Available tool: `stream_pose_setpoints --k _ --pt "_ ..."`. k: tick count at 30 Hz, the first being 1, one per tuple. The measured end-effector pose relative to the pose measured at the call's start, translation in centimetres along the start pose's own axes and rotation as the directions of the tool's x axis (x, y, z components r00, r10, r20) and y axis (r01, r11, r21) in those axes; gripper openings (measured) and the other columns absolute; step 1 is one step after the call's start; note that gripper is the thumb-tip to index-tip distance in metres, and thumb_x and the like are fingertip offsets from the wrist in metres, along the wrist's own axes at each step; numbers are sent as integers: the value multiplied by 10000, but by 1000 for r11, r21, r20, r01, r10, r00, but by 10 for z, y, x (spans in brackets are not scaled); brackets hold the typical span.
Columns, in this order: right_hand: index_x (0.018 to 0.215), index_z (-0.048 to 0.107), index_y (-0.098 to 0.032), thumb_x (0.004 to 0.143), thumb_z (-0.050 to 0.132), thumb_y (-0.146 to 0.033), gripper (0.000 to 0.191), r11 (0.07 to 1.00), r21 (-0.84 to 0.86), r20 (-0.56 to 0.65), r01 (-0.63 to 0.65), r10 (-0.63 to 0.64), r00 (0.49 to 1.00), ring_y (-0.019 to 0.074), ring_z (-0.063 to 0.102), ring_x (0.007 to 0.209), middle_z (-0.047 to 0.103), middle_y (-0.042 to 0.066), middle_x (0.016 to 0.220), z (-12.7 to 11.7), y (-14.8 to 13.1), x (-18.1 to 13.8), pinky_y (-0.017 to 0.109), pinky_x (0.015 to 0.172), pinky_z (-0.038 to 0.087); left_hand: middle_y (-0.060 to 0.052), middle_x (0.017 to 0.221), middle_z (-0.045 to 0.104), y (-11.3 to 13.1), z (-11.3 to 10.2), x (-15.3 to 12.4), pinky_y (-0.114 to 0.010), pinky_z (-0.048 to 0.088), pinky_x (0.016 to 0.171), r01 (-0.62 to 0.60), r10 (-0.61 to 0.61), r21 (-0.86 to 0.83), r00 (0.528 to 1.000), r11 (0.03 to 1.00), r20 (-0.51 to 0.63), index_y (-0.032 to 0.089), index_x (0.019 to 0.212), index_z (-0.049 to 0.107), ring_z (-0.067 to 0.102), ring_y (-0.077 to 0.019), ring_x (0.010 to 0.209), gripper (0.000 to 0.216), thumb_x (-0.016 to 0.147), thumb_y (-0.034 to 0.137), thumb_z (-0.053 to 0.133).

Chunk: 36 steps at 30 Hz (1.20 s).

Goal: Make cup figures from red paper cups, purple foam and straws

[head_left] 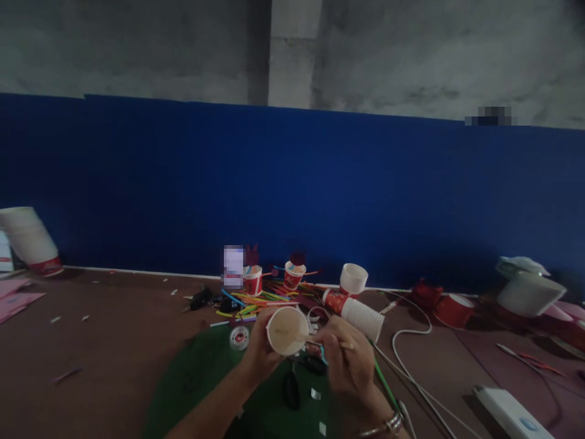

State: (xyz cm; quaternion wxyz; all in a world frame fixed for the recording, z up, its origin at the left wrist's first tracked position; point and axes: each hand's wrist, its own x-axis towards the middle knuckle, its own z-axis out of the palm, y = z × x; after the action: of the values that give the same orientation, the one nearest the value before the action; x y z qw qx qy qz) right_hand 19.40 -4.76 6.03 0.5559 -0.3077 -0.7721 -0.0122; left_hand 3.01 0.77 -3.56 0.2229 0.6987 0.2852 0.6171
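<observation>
My left hand [260, 353] is wrapped round a paper cup [287, 323], its open mouth tipped toward me and its pale inside showing. My right hand [345, 353] pinches a thin, pale stick [301, 337] whose end reaches into the cup; blur hides what kind of stick it is. Below the cup, black-handled scissors [291, 390] lie on a green mat [201, 378]. Beside my left hand is a roll of tape [239, 337]. A stack of paper cups [354, 312] lies on its side behind my right hand.
Colourful thin sticks [260, 299] are strewn behind my hands, near two decorated cups [253, 281] and a lit phone [233, 266]. A white cup [353, 278] stands farther right. A white cable [406, 332] runs past a white box [509, 414]. A blue panel [292, 195] borders the table.
</observation>
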Motion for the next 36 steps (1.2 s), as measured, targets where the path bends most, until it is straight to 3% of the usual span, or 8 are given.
stream_pose_setpoints --k 2,8,13,17,19,29,33,36 --pt "720 528 -188 871 393 -83 228 1000 -11 -18 -3 3 1000 125 511 551 537 -5 596 -3 0 0 253 547 376 -105 1104 553 -2 1 -1 -411 445 863 -33 33 0 999 999 42 216 1165 463 545 -269 1005 543 691 356 689" --pt "757 524 -187 876 400 -115 186 1000 -24 155 -4 7 988 122 502 555 541 -3 621 -2 -2 6 250 537 365 -93 1126 528 -7 2 -7 -405 425 890 -145 124 117 978 983 166 258 1220 397 526 -253 1039 637 669 216 714" --pt "708 506 -197 865 391 -98 218 997 -52 -48 53 -55 997 126 480 521 526 -10 573 -13 -12 4 259 525 366 -96 1129 544 -10 0 -5 -418 432 900 -60 44 106 988 993 147 244 1187 437 540 -255 1045 558 690 200 687" --pt "683 526 -201 901 347 -142 287 991 -52 -213 -125 111 971 124 468 495 492 -15 561 -26 -16 -2 256 490 358 -105 1147 555 -12 -4 -5 -416 451 887 47 -45 63 999 997 -30 224 1191 453 556 -265 1038 546 696 256 682" --pt "668 528 -198 917 328 -171 321 984 -10 -274 -179 170 947 120 450 478 478 -18 557 -28 -17 -3 250 467 344 -108 1166 554 -13 -5 -7 -422 458 883 43 -42 21 998 999 -49 226 1207 453 555 -277 1048 581 683 307 692" --pt "737 519 -197 900 348 -115 250 1000 -16 -101 10 -11 995 128 508 527 514 -10 563 -13 -17 7 256 497 373 -106 1120 568 -6 -3 -6 -419 467 868 10 -10 -89 1000 996 0 224 1168 484 566 -279 1012 562 671 382 693" --pt "734 543 -198 900 369 -143 247 1000 2 -99 -20 20 995 133 512 525 525 -8 561 -12 -15 1 264 506 384 -107 1144 569 -9 -4 -8 -423 464 882 47 -47 -88 999 995 0 225 1182 485 563 -282 1026 561 674 349 689" --pt "734 587 -186 910 395 -205 262 981 74 -260 -181 194 946 123 509 510 535 -8 569 -15 -10 -1 253 496 381 -113 1142 579 -15 -1 -12 -420 470 881 166 -171 -104 984 981 -39 207 1187 480 566 -282 1031 606 648 355 713"
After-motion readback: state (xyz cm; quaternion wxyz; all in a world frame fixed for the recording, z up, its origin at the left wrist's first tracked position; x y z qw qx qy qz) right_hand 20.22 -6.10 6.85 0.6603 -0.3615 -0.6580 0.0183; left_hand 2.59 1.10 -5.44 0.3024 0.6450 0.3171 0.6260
